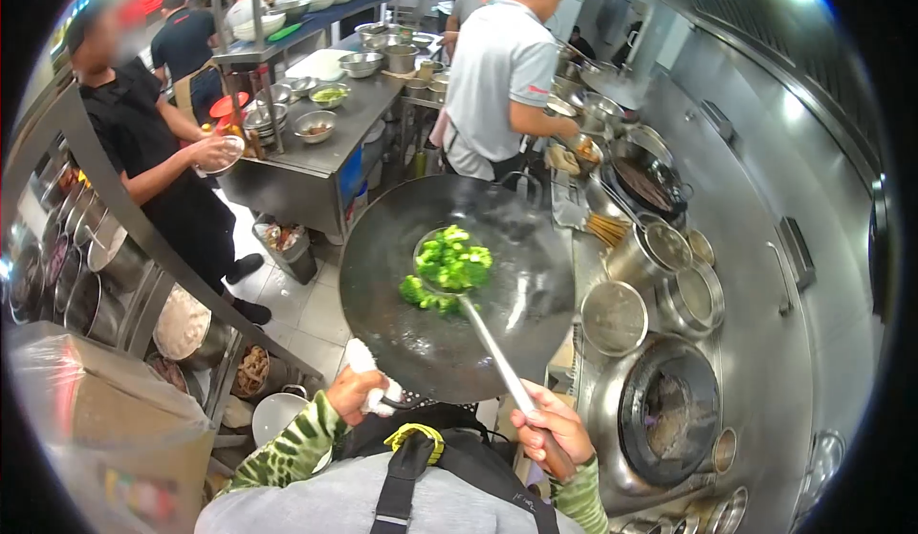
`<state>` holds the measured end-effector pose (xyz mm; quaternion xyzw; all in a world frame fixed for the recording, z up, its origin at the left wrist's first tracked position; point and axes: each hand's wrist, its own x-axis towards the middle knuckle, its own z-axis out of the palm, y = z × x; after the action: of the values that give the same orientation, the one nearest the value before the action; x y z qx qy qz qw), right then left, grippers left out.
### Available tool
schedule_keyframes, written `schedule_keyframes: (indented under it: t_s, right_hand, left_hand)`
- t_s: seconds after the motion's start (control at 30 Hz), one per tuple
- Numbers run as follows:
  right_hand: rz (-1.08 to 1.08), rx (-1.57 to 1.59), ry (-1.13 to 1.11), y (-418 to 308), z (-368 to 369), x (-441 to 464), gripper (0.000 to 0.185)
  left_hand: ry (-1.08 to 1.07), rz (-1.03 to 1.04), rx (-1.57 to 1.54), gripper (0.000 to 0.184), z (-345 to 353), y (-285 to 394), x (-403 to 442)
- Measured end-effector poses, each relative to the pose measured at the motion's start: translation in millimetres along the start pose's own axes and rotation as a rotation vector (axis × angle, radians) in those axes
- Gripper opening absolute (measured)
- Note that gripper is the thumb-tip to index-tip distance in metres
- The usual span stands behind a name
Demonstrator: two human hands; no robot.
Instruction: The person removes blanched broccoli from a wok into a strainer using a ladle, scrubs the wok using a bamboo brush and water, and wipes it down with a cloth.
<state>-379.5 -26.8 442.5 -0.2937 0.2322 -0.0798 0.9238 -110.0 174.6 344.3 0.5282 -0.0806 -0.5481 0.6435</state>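
In front of me is a large dark wok [382, 238], tilted so that its inside faces me. Bright green broccoli [454, 259] fills the bowl of a ladle over the wok, and a few florets lie at its lower left. The long ladle [497, 352] has a metal shaft and a brown grip end, and my right hand [555, 424] is closed around it. My left hand [354, 395] is closed on a folded white cloth [365, 367] at the wok's near loop handle [406, 403]. My left fingers are partly hidden.
To the right stand a burner [669, 410], a strainer [614, 318] and several metal pots. A co-worker in a light shirt [502, 65] works beyond the wok. Another person in black [143, 142] holds a bowl [222, 154] at the left, near a steel counter [349, 132] and a bin [287, 247].
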Motion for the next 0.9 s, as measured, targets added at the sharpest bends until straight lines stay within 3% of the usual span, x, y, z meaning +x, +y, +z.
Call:
schedule_keyframes:
  t_s: [0.07,0.23,0.4,0.5,0.63,0.9]
  right_hand:
    - [0.087,-0.014,-0.104,-2.9,7.1,40.7,0.053]
    - [0.308,-0.062,-0.123,3.8,26.4,141.4,0.049]
    - [0.445,-0.061,-0.151,21.0,46.1,224.7,0.053]
    - [0.520,-0.071,-0.103,25.8,65.2,249.5,0.042]
    - [0.615,0.061,-0.016,56.2,47.4,284.0,0.009]
    - [0.650,-0.090,-0.029,40.7,56.0,316.4,0.006]
  left_hand:
    - [0.059,-0.013,-0.142,0.018,-19.7,-1.7,-2.4]
    - [0.247,0.095,-0.273,0.017,-67.7,-13.3,14.8]
    - [0.330,0.062,-0.422,0.015,-127.6,-22.8,47.7]
    - [0.382,0.041,-0.466,0.015,-147.6,-15.9,60.2]
    - [0.458,0.022,-0.495,0.014,-168.5,-21.0,73.2]
    - [0.526,0.030,-0.529,0.014,-167.6,-23.7,80.2]
